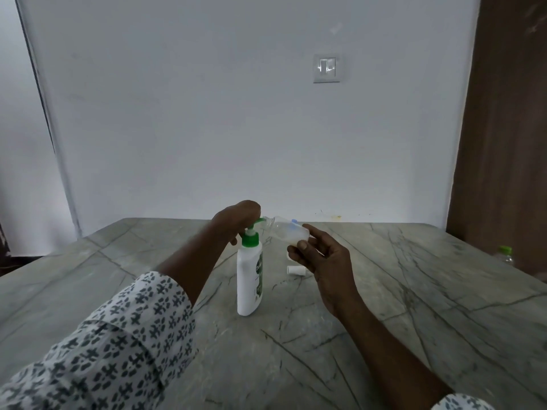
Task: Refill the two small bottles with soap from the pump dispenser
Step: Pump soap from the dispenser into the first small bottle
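Fingers (319, 234) round small bottle (288, 229), mid-table (414, 291)

You have a single wide-angle view from your own head, facing forward and a little down across the stone table (399, 306) to the pale wall (207, 113) and its light switch (326, 68). Your forearms enter from the bottom edge, so the left hand (236, 220), right hand (325, 258), pump dispenser (248, 282) and small bottle (288, 230) sit close, near mid-frame; upright edges at both sides slant.
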The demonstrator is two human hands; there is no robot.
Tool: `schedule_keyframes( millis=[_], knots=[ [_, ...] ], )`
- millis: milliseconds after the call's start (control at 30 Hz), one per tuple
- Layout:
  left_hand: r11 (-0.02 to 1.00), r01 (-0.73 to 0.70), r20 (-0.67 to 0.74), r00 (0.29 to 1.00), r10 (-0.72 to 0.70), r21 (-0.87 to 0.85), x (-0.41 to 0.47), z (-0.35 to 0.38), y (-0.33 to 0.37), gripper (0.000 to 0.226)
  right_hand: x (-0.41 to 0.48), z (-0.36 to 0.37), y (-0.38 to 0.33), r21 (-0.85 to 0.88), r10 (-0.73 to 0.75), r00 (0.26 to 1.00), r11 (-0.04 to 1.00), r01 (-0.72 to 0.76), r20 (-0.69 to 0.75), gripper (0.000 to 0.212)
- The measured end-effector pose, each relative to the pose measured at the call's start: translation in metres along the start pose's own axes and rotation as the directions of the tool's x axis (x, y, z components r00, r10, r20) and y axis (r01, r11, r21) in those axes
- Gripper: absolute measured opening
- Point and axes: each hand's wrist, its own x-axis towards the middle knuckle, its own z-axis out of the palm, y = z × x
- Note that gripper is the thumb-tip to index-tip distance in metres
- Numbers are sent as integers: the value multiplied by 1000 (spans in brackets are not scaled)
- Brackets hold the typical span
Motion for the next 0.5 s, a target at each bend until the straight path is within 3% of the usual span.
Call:
schedule_keyframes(
  millis=[300, 367, 500],
  knots=[
    [984, -56, 52, 997, 48, 167, -6, 5, -5, 10, 2, -1, 2, 24, 23, 999, 999, -22, -22, 38],
    [992, -50, 40, 998, 46, 114, -6, 6, -5, 14, 2, -1, 3, 27, 27, 999, 999, -26, -22, 37],
    [1000, -17, 61, 998, 16, 19, -19, 1, 2, 48, 3, 1, 3, 28, 33, 999, 999, -32, -28, 36]
  ],
)
